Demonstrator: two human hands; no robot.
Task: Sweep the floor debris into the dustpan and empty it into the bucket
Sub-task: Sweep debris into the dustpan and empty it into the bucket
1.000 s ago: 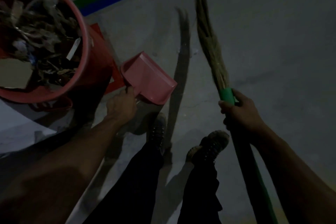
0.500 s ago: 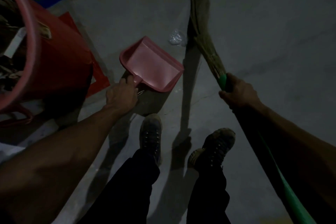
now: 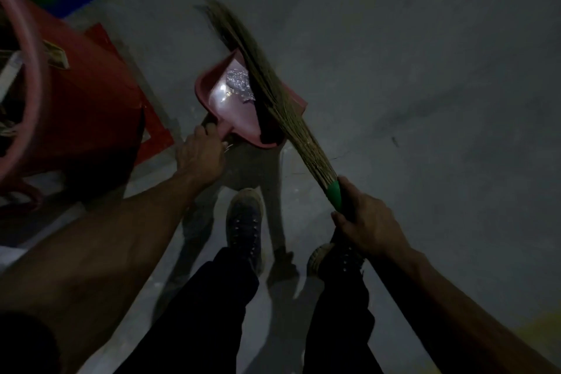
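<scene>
Crumpled shiny debris (image 3: 239, 85) lies inside the pink plastic dustpan (image 3: 235, 114), whose handle the left hand (image 3: 200, 155) grips; the right hand (image 3: 368, 222) clasps the straw broom (image 3: 273, 91) across it. Emptying into the red plastic bucket (image 3: 88, 106) beside the dustpan remains.

one dustpan (image 3: 239, 118), one broom (image 3: 282, 106), one bucket (image 3: 88, 106)

Left hand (image 3: 202, 155): arm extended forward, fingers curled round the dustpan handle (image 3: 220, 127). Right hand (image 3: 365, 220): arm extended forward, fist wrapped round the broom handle (image 3: 334, 193). Both feet planted between the arms.
</scene>
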